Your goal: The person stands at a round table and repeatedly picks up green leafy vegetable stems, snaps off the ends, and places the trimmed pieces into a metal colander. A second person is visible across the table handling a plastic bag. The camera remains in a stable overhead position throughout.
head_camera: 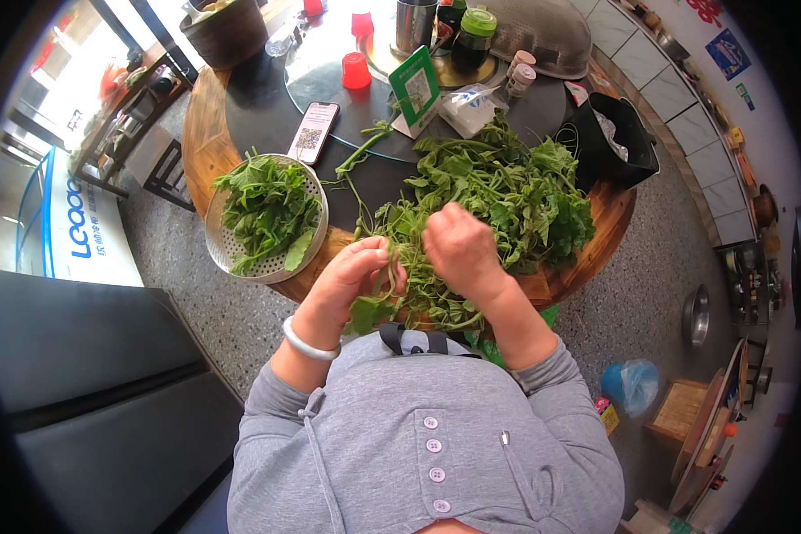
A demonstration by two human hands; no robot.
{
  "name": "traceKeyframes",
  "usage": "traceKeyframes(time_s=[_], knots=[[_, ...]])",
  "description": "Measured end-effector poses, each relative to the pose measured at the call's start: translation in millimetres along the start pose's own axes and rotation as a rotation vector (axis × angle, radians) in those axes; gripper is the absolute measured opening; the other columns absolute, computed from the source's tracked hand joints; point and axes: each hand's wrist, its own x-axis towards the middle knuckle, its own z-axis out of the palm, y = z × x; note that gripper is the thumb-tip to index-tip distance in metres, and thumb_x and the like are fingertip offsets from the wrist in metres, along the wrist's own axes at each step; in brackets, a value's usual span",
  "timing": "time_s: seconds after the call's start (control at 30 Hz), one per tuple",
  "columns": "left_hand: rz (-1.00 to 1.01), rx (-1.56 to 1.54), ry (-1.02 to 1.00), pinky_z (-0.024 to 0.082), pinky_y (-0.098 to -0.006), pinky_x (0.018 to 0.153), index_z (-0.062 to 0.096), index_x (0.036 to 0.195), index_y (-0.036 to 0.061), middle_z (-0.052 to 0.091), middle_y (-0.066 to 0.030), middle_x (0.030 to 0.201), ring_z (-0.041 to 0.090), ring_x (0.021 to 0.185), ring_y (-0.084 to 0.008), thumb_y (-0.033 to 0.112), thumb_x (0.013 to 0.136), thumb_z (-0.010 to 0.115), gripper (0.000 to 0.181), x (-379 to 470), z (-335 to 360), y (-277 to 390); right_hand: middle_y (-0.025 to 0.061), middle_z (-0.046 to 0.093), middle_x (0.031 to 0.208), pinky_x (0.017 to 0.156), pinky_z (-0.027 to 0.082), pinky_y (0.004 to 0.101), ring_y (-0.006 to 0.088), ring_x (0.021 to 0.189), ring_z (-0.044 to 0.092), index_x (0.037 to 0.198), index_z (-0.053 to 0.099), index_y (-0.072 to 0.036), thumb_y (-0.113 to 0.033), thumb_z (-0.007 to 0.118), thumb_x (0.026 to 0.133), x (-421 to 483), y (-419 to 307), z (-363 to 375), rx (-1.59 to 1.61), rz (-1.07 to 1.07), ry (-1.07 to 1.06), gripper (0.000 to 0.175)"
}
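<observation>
My left hand (354,274), with a pale bangle at the wrist, pinches a thin green stem between thumb and fingers. A broad leaf (372,312) hangs below that hand. Fingers curled, my right hand (466,250) is raised just to the right, over the loose pile of leafy vine greens (507,180). Whether something is inside its fingers is hidden. The pile spreads across the table's front right, with fine tendrils towards the person. To the left, a perforated metal colander (217,257) holds picked leafy greens (270,207).
The round wooden table (203,137) has a dark centre. A smartphone (315,132) lies behind the colander. Beyond are a green code stand (415,90), a tissue pack (470,110), red cups (356,71) and a green-lidded jar (475,40). A black bin (614,143) stands at the right.
</observation>
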Motion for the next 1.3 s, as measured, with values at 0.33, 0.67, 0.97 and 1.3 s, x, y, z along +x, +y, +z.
traceKeyframes(time_s=[0.33, 0.67, 0.97, 1.3], knots=[[0.208, 0.688, 0.225, 0.048, -0.0279, 0.058, 0.052, 0.087, 0.0041, 0.058, -0.0025, 0.081, 0.062, 0.071, -0.0149, 0.011, 0.090, 0.057, 0.009, 4.7, 8.4, -4.2, -0.0061, 0.050, 0.072, 0.057, 0.039, 0.0187, 0.0015, 0.063, 0.044, 0.100, 0.054, -0.004, -0.003, 0.060, 0.082, 2.9, 5.6, -20.0, 1.173, 0.502, -0.196, 0.019], [0.900, 1.937, 0.240, 0.044, -0.0377, 0.069, 0.057, 0.084, 0.0058, 0.058, -0.0087, 0.085, 0.058, 0.077, -0.0266, 0.008, 0.071, 0.066, 0.016, 7.8, 22.0, -1.3, -0.0005, 0.056, 0.078, 0.061, 0.043, 0.0232, 0.0061, 0.071, 0.051, 0.088, 0.061, 0.001, -0.003, 0.062, 0.081, 4.2, -3.5, -11.8, 0.985, 0.394, -0.347, 0.008], [0.831, 1.918, 0.211, 0.044, -0.0374, 0.069, 0.058, 0.085, 0.0058, 0.059, -0.0084, 0.087, 0.058, 0.078, -0.0262, 0.008, 0.071, 0.067, 0.017, 4.1, 17.2, 0.8, 0.0085, 0.054, 0.066, 0.055, 0.042, 0.0302, 0.0143, 0.061, 0.052, 0.079, 0.059, 0.001, -0.005, 0.061, 0.073, 1.6, -6.7, -5.4, 0.719, 0.216, -0.245, 0.009], [0.884, 1.478, 0.247, 0.046, -0.0345, 0.067, 0.060, 0.085, 0.0044, 0.059, -0.0097, 0.085, 0.058, 0.077, -0.0270, 0.001, 0.072, 0.066, 0.015, 10.2, 12.9, -11.3, -0.0008, 0.053, 0.065, 0.048, 0.036, 0.0192, 0.0050, 0.053, 0.046, 0.082, 0.059, -0.003, -0.010, 0.061, 0.085, 1.9, -4.4, -9.6, 1.446, 0.629, -0.306, 0.008]])
